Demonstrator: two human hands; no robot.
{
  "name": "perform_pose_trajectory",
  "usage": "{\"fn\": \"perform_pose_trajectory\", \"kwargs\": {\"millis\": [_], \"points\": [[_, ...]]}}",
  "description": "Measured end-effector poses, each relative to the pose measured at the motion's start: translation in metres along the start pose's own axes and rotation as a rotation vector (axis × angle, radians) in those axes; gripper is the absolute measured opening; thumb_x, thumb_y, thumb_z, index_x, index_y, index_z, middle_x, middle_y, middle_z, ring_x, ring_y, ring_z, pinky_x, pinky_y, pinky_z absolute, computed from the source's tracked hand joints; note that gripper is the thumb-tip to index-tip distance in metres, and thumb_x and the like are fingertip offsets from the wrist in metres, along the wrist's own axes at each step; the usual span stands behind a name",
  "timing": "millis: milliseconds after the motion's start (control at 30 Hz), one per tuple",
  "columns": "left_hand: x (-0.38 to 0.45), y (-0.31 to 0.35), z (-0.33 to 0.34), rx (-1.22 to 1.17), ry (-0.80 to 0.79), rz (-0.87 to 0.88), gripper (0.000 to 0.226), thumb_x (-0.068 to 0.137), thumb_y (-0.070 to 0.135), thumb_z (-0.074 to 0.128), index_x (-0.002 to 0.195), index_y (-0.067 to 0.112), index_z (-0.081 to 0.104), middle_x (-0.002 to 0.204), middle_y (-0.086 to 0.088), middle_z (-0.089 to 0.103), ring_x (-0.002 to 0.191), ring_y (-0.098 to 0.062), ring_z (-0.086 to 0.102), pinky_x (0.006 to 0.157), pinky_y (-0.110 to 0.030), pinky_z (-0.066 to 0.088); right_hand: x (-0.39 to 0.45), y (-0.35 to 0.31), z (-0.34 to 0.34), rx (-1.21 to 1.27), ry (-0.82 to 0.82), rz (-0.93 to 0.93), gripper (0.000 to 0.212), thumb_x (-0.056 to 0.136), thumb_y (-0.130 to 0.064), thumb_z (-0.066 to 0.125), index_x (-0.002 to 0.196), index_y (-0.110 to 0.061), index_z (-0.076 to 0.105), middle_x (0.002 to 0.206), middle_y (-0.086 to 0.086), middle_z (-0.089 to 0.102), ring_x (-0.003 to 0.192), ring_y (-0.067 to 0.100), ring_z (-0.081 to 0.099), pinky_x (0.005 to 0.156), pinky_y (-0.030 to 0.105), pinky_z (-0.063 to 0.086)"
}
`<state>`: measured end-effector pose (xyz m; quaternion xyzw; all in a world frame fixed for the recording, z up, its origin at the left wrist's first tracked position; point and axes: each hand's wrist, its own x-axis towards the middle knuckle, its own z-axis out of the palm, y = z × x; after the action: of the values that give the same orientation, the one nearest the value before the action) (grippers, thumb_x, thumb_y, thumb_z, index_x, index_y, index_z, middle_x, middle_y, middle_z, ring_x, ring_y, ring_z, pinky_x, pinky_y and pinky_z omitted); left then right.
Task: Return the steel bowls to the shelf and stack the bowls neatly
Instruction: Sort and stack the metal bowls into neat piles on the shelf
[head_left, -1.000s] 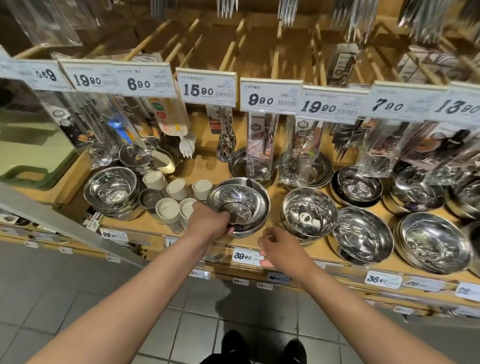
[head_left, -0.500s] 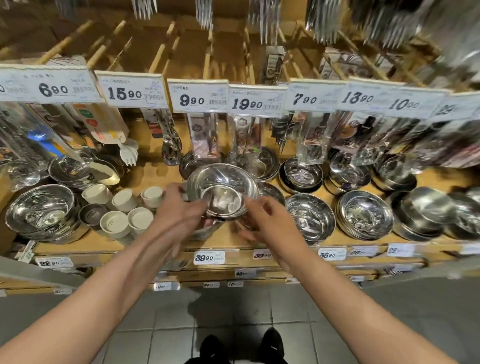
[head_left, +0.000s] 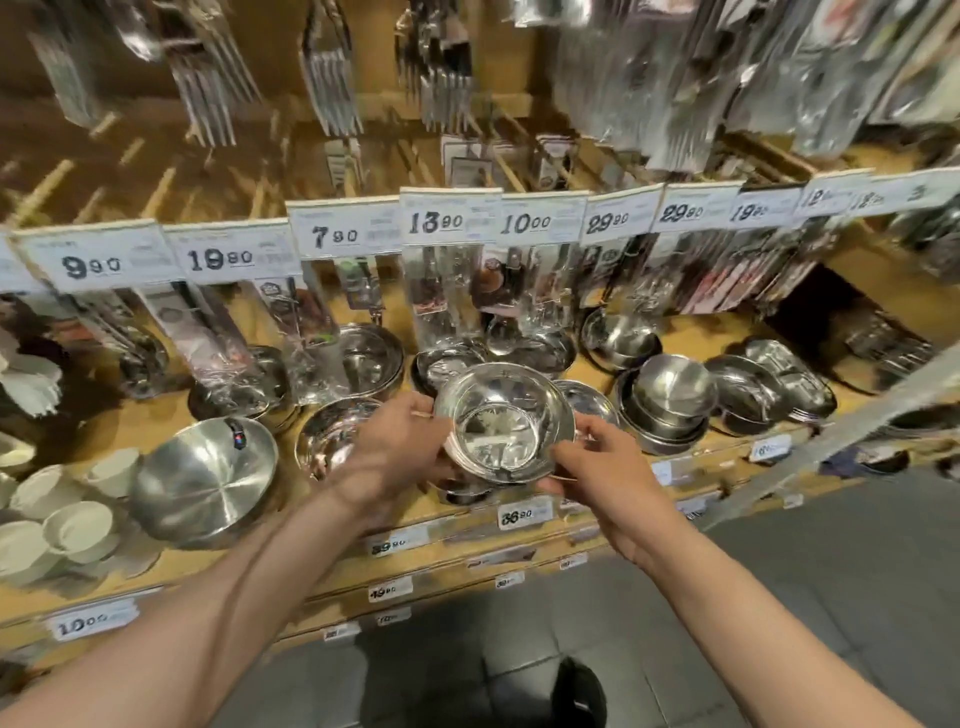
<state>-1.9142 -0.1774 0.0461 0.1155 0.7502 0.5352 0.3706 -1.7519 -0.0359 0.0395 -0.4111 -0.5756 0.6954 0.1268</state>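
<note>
bowl (head_left: 506, 421): held clear above shelf (head_left: 171, 558) — likely to align it for stacking
grip: left hand (head_left: 400, 449), right hand (head_left: 597, 467) both clasp its rim

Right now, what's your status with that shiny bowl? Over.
Both hands, left hand and right hand, gripping the steel bowl by its rim. Bowl held above the shelf edge, not yet stacked. Other bowls crowd close around.

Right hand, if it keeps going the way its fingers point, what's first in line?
The steel bowl it already grips: the right hand points up-left into its rim. Past that, probably the left hand; depth is unclear.
</note>
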Motion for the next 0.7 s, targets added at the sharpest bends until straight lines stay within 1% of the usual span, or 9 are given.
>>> {"fn": "perform_pose_trajectory", "kwargs": {"millis": [100,233,333,433,500,533,600,633,700], "points": [[0.015,0.008,0.051,0.068,0.028,-0.015,0.012,0.095,0.011,0.068,0.105,0.009,0.063,0.085,-0.011,0.075,0.070,-0.020,0.076,0.068,-0.041,0.065,0.022,-0.008,-0.051,-0.029,-0.017,-0.003,0.025,0.095,0.003,0.061,0.112,-0.012,0.071,0.090,0.010,0.074,0.069,0.013,0.072,0.066,0.024,0.061],[0.032,0.008,0.111,0.053,0.076,-0.030,0.001,0.093,0.015,0.069,0.093,0.016,0.069,0.078,-0.010,0.078,0.067,-0.029,0.075,0.064,-0.042,0.058,0.063,-0.011,-0.108,-0.150,-0.018,0.018,0.020,0.097,-0.004,0.063,0.114,-0.013,0.071,0.113,0.026,0.070,0.082,0.022,0.070,0.071,0.029,0.064],[0.046,-0.001,0.140,0.058,0.145,-0.070,0.007,0.092,0.013,0.067,0.094,0.019,0.069,0.078,-0.010,0.076,0.058,-0.018,0.068,0.053,-0.030,0.051,0.091,-0.008,-0.131,-0.204,-0.037,0.029,0.024,0.097,-0.005,0.065,0.119,-0.014,0.066,0.093,0.014,0.065,0.077,0.018,0.068,0.075,0.037,0.065],[0.058,-0.011,0.158,-0.044,0.219,-0.150,0.013,0.090,0.004,0.069,0.093,0.017,0.066,0.083,-0.013,0.076,0.064,-0.022,0.074,0.057,-0.033,0.059,0.115,-0.001,-0.141,-0.360,-0.042,0.013,0.023,0.093,-0.005,0.067,0.115,0.000,0.064,0.080,0.010,0.061,0.078,0.032,0.073,0.087,0.058,0.060],[0.062,-0.015,0.161,-0.056,0.260,-0.177,0.012,0.091,0.003,0.068,0.099,0.012,0.065,0.087,-0.015,0.076,0.063,-0.024,0.073,0.054,-0.031,0.058,0.125,0.003,-0.141,-0.453,-0.048,-0.021,0.017,0.090,-0.004,0.068,0.102,0.007,0.063,0.078,0.013,0.060,0.077,0.033,0.068,0.076,0.047,0.060],[0.064,-0.017,0.161,-0.042,0.287,-0.179,0.011,0.092,0.003,0.068,0.098,0.012,0.065,0.085,-0.015,0.075,0.058,-0.022,0.071,0.049,-0.027,0.055,0.130,0.005,-0.140,-0.475,-0.058,-0.030,0.013,0.089,-0.003,0.068,0.096,0.006,0.062,0.077,0.012,0.058,0.070,0.024,0.065,0.064,0.033,0.056],[0.071,-0.020,0.159,0.052,0.360,-0.166,0.012,0.092,0.005,0.069,0.088,0.017,0.067,0.074,-0.011,0.075,0.050,-0.019,0.068,0.040,-0.023,0.046,0.138,0.009,-0.136,-0.497,-0.077,-0.048,0.008,0.089,-0.003,0.069,0.090,0.000,0.062,0.071,0.005,0.058,0.057,0.009,0.062,0.051,0.020,0.046],[0.074,-0.021,0.158,0.119,0.386,-0.148,0.014,0.091,0.007,0.069,0.085,0.020,0.068,0.073,-0.010,0.075,0.053,-0.020,0.069,0.042,-0.024,0.047,0.142,0.012,-0.133,-0.509,-0.078,-0.064,0.007,0.089,-0.005,0.070,0.089,-0.004,0.063,0.070,0.002,0.060,0.058,0.008,0.064,0.052,0.021,0.046],[0.081,-0.022,0.157,0.261,0.395,-0.118,0.013,0.092,0.013,0.069,0.084,0.024,0.067,0.085,-0.010,0.077,0.073,-0.026,0.073,0.064,-0.034,0.058,0.148,0.017,-0.126,-0.580,-0.055,-0.118,0.007,0.088,-0.010,0.070,0.086,-0.015,0.066,0.071,-0.001,0.065,0.070,0.017,0.065,0.061,0.028,0.044]]}}
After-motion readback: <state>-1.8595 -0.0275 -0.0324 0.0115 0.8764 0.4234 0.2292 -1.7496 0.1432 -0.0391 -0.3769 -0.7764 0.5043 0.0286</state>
